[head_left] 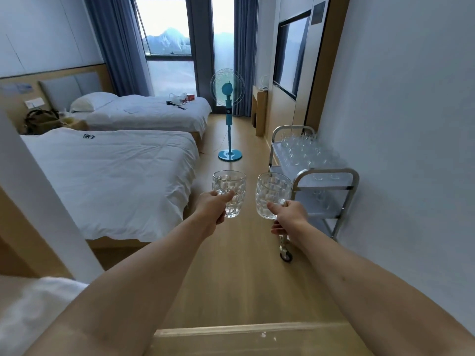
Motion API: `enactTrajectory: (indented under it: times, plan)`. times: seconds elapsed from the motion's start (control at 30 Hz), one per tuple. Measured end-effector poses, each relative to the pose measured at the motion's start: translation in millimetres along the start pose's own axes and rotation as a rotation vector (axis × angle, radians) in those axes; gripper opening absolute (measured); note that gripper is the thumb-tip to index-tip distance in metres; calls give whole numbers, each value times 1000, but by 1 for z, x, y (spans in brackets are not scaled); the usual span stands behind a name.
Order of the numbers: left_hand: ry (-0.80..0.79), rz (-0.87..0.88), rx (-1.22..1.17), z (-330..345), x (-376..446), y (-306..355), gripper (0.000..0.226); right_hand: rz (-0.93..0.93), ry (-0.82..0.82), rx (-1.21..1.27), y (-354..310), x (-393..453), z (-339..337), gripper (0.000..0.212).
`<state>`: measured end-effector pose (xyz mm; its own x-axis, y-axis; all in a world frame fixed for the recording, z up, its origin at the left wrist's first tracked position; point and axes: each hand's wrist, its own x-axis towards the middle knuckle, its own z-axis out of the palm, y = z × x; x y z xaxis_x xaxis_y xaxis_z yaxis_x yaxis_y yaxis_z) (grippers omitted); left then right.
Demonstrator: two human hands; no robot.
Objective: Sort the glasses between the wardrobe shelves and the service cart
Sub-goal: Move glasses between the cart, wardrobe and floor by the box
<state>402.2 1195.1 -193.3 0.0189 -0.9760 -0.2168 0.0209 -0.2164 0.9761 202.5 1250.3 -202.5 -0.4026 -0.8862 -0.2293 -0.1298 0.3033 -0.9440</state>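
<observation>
Our forearms reach out over the wooden ledge (pixel 231 335) — left hand (pixel 213 204) and right hand (pixel 290 214) each grip a dimpled glass mug (pixel 230 187) (pixel 272 194) by its handle, near the service cart (pixel 331 176). Thick, heavy, breakable — handles seem safest.

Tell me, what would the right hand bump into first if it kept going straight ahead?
Probably the service cart. The right hand, gripping a glass mug, points toward the cart's near steel handle, so the mug would likely hit that first. Depth is hard to judge.
</observation>
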Motion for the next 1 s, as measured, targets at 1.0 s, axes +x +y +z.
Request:
enactTrajectory:
  times: [1.0]
  plan:
    - [-417,-123,102,90,464,51,57,271,433,89,-69,348,126,60]
